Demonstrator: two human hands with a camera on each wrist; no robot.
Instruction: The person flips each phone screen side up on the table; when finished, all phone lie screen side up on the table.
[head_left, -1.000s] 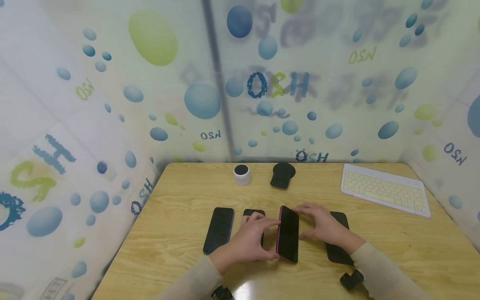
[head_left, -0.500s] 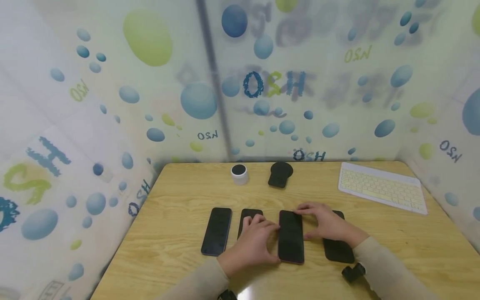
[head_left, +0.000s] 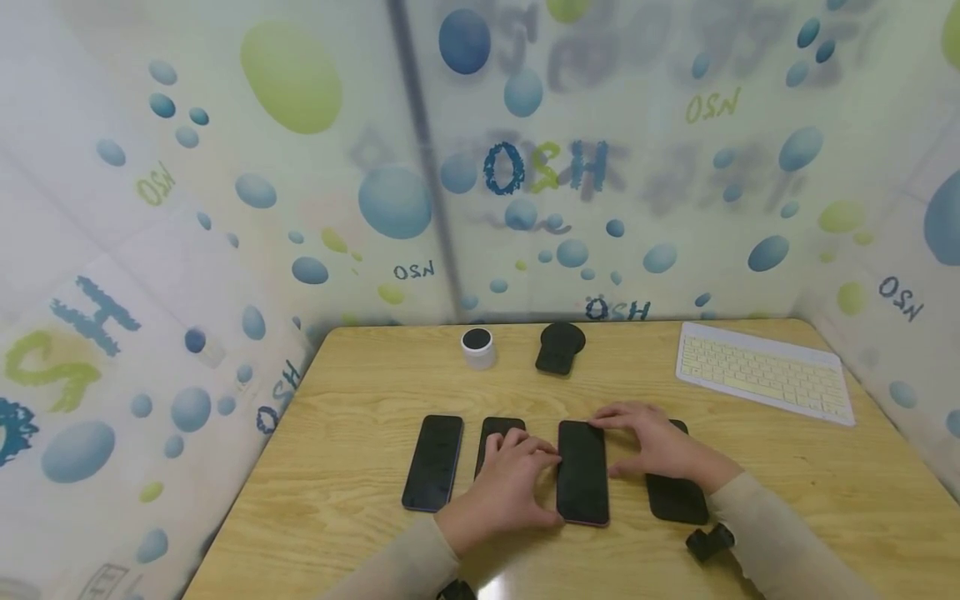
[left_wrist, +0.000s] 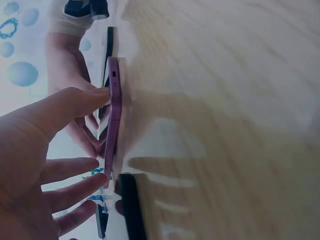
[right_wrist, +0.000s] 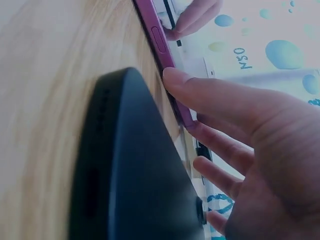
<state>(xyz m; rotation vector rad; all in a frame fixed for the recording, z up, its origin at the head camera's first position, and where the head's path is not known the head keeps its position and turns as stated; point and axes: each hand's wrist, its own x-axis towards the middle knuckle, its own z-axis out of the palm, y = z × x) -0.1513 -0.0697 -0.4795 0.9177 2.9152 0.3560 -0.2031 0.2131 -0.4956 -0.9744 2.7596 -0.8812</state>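
A smartphone (head_left: pixel 582 473) with a dark screen lies flat on the wooden table between both hands. Its purple-pink edge shows in the left wrist view. The left hand (head_left: pixel 506 487) holds its left side, thumb near the lower corner and fingertips higher up that edge. On its right side the right hand (head_left: pixel 660 446) holds the upper corner and edge with index finger and thumb. Beneath the left hand, a second phone (head_left: pixel 502 425) is partly covered. The right hand and wrist overlap another dark phone (head_left: pixel 677 500), which fills the foreground of the right wrist view.
One more phone (head_left: pixel 433 462) lies at the left of the row. Farther back stand a white cylinder with a black top (head_left: pixel 478 348) and a black round-headed flat object (head_left: pixel 559 348). A white keyboard (head_left: pixel 765 372) lies at the back right, before the patterned wall.
The purple-edged phone has gone from tilted up on its side to flat, screen up. Both hands came down with it; over the last half second they have barely moved.
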